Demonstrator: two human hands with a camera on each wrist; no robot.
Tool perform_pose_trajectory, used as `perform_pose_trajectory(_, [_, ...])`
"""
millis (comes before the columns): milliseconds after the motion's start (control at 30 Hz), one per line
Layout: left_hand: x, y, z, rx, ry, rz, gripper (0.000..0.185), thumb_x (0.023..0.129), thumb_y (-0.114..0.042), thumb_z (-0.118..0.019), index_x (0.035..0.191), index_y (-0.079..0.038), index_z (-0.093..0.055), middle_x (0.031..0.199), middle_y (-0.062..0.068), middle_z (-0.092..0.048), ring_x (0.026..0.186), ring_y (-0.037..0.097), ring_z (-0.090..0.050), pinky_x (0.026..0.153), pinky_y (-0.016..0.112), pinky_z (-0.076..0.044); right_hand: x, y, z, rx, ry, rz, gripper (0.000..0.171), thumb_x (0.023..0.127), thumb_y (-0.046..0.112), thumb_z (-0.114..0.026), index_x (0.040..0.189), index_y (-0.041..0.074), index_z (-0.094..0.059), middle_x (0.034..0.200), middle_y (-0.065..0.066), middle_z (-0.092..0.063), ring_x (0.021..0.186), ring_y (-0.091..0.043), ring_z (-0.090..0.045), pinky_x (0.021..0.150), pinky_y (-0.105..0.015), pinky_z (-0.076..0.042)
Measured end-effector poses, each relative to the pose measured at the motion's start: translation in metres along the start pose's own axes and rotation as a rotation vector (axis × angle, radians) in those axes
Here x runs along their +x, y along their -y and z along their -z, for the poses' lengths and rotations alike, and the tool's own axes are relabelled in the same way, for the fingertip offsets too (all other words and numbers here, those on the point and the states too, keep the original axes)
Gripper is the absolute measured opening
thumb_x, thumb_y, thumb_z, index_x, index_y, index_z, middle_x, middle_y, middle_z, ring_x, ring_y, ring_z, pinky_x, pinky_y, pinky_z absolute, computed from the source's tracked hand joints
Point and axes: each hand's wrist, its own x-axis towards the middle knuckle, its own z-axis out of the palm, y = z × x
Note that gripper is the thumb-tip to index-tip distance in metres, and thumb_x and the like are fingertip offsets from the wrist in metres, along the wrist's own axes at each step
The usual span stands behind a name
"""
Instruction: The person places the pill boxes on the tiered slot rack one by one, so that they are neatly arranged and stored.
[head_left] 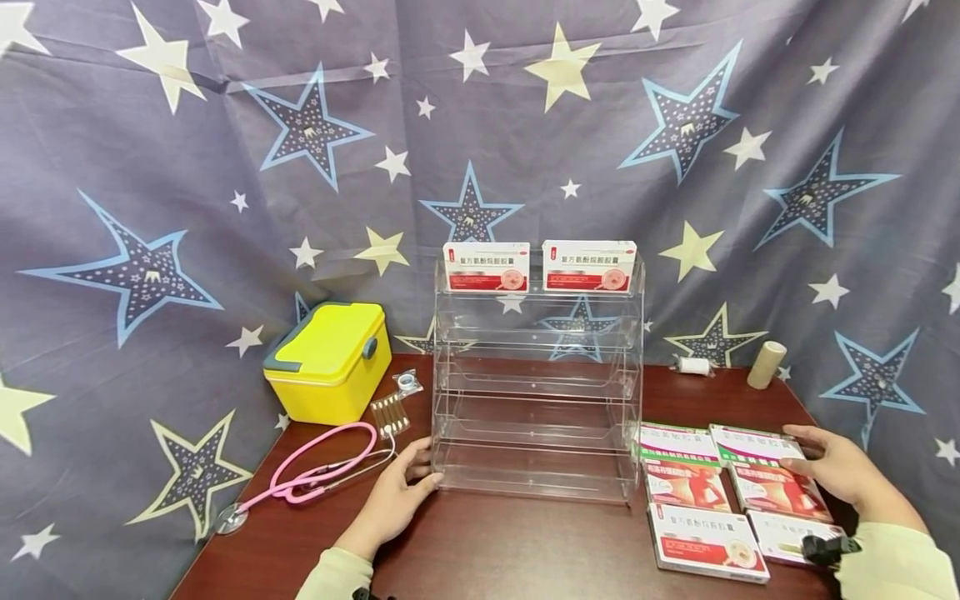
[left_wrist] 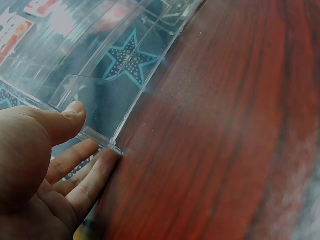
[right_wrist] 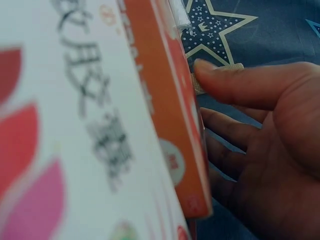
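A clear plastic tiered display rack [head_left: 534, 433] stands mid-table, with two white-and-red medicine boxes [head_left: 588, 268] on its top tier. My left hand [head_left: 399, 500] is at the rack's lower left front corner. In the left wrist view, its fairly straight fingers [left_wrist: 85, 187] touch that corner while the thumb lies just above. Over the right side of the laid-out medicine boxes, my right hand [head_left: 851, 471] has its thumb and fingers spread. In the right wrist view, the thumb and fingertips come right at the edge of an orange-sided medicine box [right_wrist: 165, 115].
Several medicine boxes [head_left: 708, 542] lie in rows right of the rack. Behind them are a white wrapped roll [head_left: 694, 366] and a beige roll [head_left: 767, 365]. On the left are a yellow lidded case [head_left: 330, 367], a pink stethoscope [head_left: 303, 479], a swab pack [head_left: 390, 415] and wrapped tape [head_left: 407, 382].
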Motion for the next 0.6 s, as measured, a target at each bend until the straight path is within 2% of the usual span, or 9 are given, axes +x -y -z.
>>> perform_pose_trajectory(133, [0.0004, -0.0002, -0.0004, -0.008, -0.001, -0.003, 0.055, 0.094, -0.005, -0.078, 0.144, -0.016, -0.059, 0.121, 0.012, -0.068, 0.106, 0.025, -0.068, 0.091, 0.036, -0.056, 0.0008, -0.0022, -0.0018, -0.004, -0.003, -0.012, 0.060, 0.088, 0.012, -0.082, 0.134, -0.017, -0.055, 0.119, -0.042, -0.063, 0.107, -0.052, -0.065, 0.079, -0.045, -0.053])
perform_pose_trajectory(267, [0.0002, -0.0003, -0.0008, -0.024, 0.000, -0.002, 0.055, 0.094, -0.003, -0.078, 0.144, -0.015, -0.059, 0.121, 0.012, -0.068, 0.106, 0.027, -0.069, 0.090, 0.035, -0.056, 0.0010, -0.0005, -0.0012, 0.017, -0.036, -0.041, 0.062, 0.085, 0.012, -0.083, 0.133, -0.017, -0.056, 0.119, -0.043, -0.062, 0.107, -0.056, -0.063, 0.083, -0.062, -0.050])
perform_pose_trajectory(467, [0.0006, 0.0007, -0.0018, -0.025, -0.007, 0.006, 0.056, 0.093, 0.000, -0.077, 0.144, -0.014, -0.059, 0.121, 0.013, -0.069, 0.106, 0.028, -0.069, 0.088, 0.034, -0.057, 0.0006, 0.0035, -0.0002, 0.003, -0.097, -0.079, 0.066, 0.081, 0.013, -0.087, 0.132, -0.015, -0.057, 0.112, -0.039, -0.066, 0.098, -0.049, -0.067, 0.074, -0.049, -0.051])
perform_pose_trajectory(533, [0.0005, 0.0004, -0.0019, -0.025, -0.007, 0.009, 0.056, 0.093, 0.000, -0.077, 0.144, -0.014, -0.059, 0.121, 0.013, -0.069, 0.106, 0.028, -0.069, 0.088, 0.034, -0.057, 0.0004, 0.0041, -0.0002, 0.001, -0.097, -0.098, 0.069, 0.081, 0.014, -0.088, 0.134, -0.016, -0.056, 0.114, -0.040, -0.065, 0.099, -0.052, -0.066, 0.076, -0.052, -0.053])
perform_pose_trajectory(600, [0.0003, 0.0000, -0.0016, -0.028, -0.007, 0.009, 0.056, 0.093, 0.000, -0.077, 0.144, -0.015, -0.059, 0.121, 0.012, -0.069, 0.106, 0.028, -0.069, 0.088, 0.034, -0.057, 0.0006, 0.0044, 0.0002, 0.004, -0.083, -0.117, 0.073, 0.082, 0.017, -0.088, 0.136, -0.016, -0.053, 0.117, -0.043, -0.063, 0.103, -0.057, -0.064, 0.081, -0.062, -0.052])
